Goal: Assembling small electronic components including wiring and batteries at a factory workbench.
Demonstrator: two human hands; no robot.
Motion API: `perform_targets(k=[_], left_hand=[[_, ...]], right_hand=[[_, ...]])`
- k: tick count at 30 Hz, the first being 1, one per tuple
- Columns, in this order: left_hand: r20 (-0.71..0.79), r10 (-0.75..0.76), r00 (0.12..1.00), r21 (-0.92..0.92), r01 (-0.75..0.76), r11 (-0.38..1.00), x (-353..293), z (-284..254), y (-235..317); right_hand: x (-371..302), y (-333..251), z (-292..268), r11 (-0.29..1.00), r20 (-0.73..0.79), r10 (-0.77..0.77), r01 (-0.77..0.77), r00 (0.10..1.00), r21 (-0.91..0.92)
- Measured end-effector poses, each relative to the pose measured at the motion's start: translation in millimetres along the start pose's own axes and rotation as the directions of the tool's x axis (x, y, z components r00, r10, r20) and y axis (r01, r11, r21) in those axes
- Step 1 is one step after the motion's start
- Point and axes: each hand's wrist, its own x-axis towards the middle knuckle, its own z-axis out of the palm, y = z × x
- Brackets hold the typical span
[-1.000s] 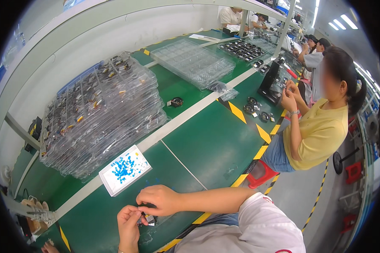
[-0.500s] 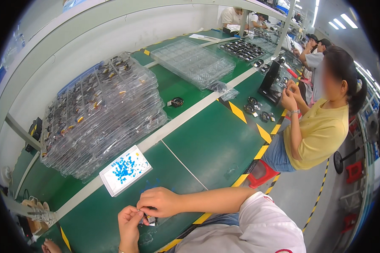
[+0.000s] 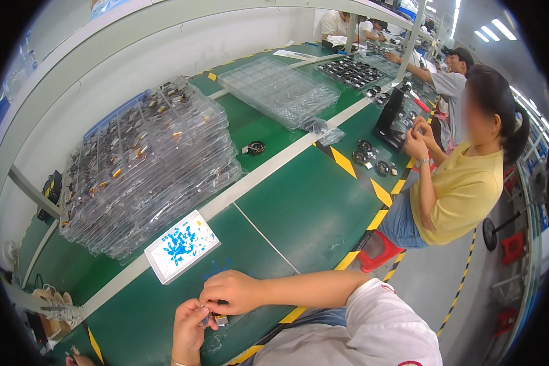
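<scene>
My left hand is closed, thumb and forefinger pinching a small electronic part low over the green bench. Part of it shows dark, white and gold beneath my fingers; the rest is hidden, so its exact kind cannot be made out. My right hand comes in from the right and bends over it, its fingertips pinched against those of the left. Just beyond my hands, a shallow white box holds many small bright-blue pieces and a few yellow ones.
Stacked transparent trays full of small wired parts stand at the left. Farther back lie other transparent trays and a coiled black cable. At the right a co-worker in a yellow shirt handles parts beside a black stand.
My hands stay pinched together over the part, shifting only slightly; a little more of the part shows below the fingers. Farther back, a co-worker in grey has stretched an arm over the bench.
</scene>
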Motion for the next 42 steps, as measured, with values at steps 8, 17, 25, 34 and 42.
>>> perform_targets(k=[8, 17, 25, 34, 42], left_hand=[[0.049, -0.013, 0.999, 0.031, 0.011, 0.999, 0, -5, -2], [0.045, -0.021, 0.999, -0.050, 0.023, 0.999, -2, -9, 2], [0.002, 0.028, 1.000, -0.057, -0.028, 0.998, -1, -4, 3], [-0.008, 0.065, 0.998, -0.019, -0.065, 0.998, 0, -2, -1], [0.005, 0.085, 0.996, 0.048, -0.085, 0.995, -5, 2, 1]], right_hand=[[0, -1, 5, 1.000, 0.008, 0.014, -0.014, 1.000, -0.009], [5, 0, -5, 0.994, -0.016, 0.112, -0.112, 0.994, -0.012], [6, 14, -10, 0.983, -0.187, 0.050, -0.082, 0.981, -0.166], [18, 26, -17, 0.888, -0.327, 0.100, -0.233, 0.940, -0.397], [21, 49, -7, 0.755, -0.432, 0.184, -0.408, 0.883, -0.513]])
